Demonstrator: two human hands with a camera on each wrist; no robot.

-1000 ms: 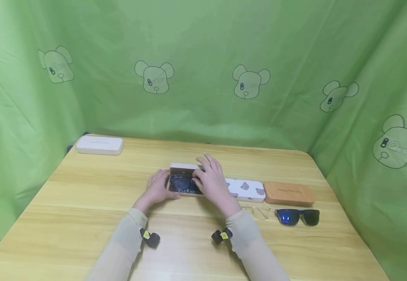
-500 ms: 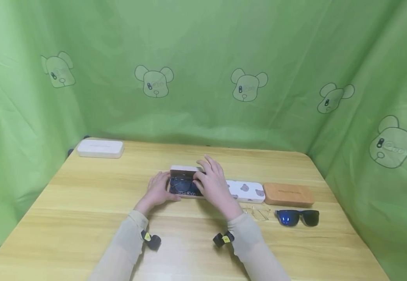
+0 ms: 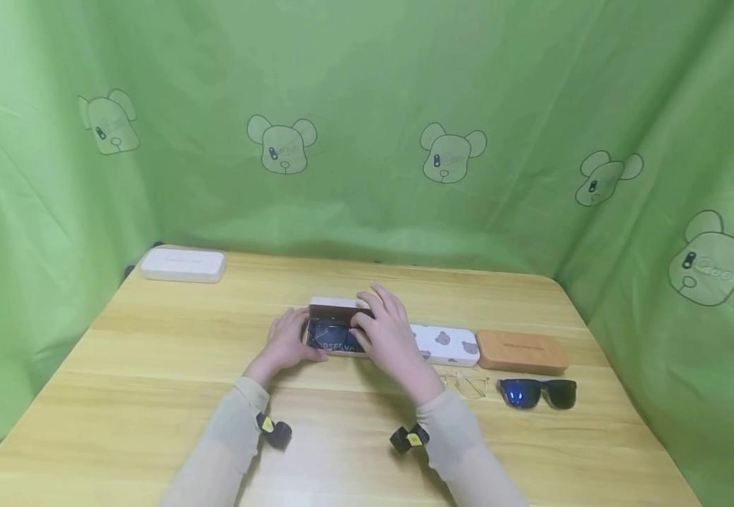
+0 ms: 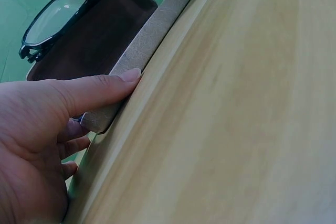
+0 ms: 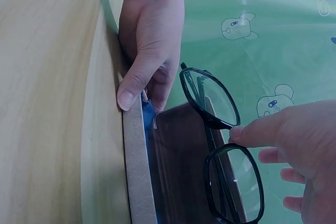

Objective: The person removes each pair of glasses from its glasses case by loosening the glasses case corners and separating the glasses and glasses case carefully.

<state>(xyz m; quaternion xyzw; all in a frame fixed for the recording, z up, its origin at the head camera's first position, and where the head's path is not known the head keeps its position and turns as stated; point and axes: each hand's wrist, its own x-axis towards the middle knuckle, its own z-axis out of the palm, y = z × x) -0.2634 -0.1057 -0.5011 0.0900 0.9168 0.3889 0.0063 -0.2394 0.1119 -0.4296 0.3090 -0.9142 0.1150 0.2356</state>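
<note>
My left hand (image 3: pixel 287 343) grips the left end of an opened glasses case (image 3: pixel 335 310), its thumb on the front wall. The case's lid stands up at the back, and a dark cloth with white lettering (image 3: pixel 337 346) lies inside. My right hand (image 3: pixel 387 331) pinches black-framed glasses (image 5: pixel 215 124) at the bridge, over the case. In the right wrist view, the temples appear folded behind the lenses. One lens of the glasses (image 4: pixel 60 17) shows in the left wrist view. From the head, my right hand hides the right part of the case.
To the right lie a white bear-patterned case (image 3: pixel 444 345) and a brown case (image 3: pixel 522 351). Thin gold-framed glasses (image 3: pixel 470 385) and dark blue sunglasses (image 3: pixel 537 393) lie before them. A white case (image 3: pixel 183 265) sits at the table's far left corner. Green curtains surround the table.
Both hands stay almost in place at the case. The black-framed glasses have shifted slightly in my right hand, and less of the lens shows over the cloth in the head view.
</note>
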